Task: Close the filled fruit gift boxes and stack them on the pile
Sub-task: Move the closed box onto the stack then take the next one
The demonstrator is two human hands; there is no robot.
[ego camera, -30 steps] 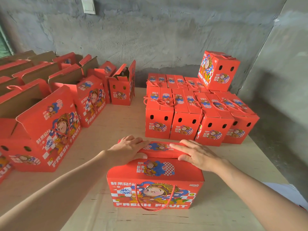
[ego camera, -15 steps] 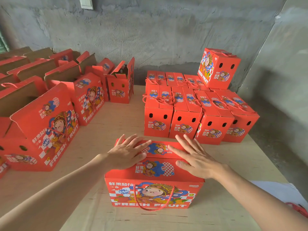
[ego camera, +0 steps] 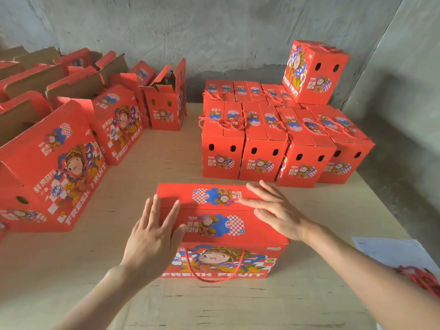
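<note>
Both hands are spread flat, fingers straight, gripping nothing: the left hand (ego camera: 152, 236) lies at the left end of the closed gift box (ego camera: 221, 232), the right hand (ego camera: 276, 210) on its top flaps. The box stands on the plywood table (ego camera: 147, 163) just before the pile of closed boxes (ego camera: 281, 139). Whether the palms press down cannot be told; open boxes (ego camera: 71, 129) at left are cut off by the frame.

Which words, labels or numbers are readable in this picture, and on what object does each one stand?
"FRESH FRUIT": front of the closed box nearest the camera.
"FRESH FRUIT": side of the open box at left.
"FRESH FRUIT": side of the top box on the pile.
Chinese characters and small logos: too blurred to read.
</note>
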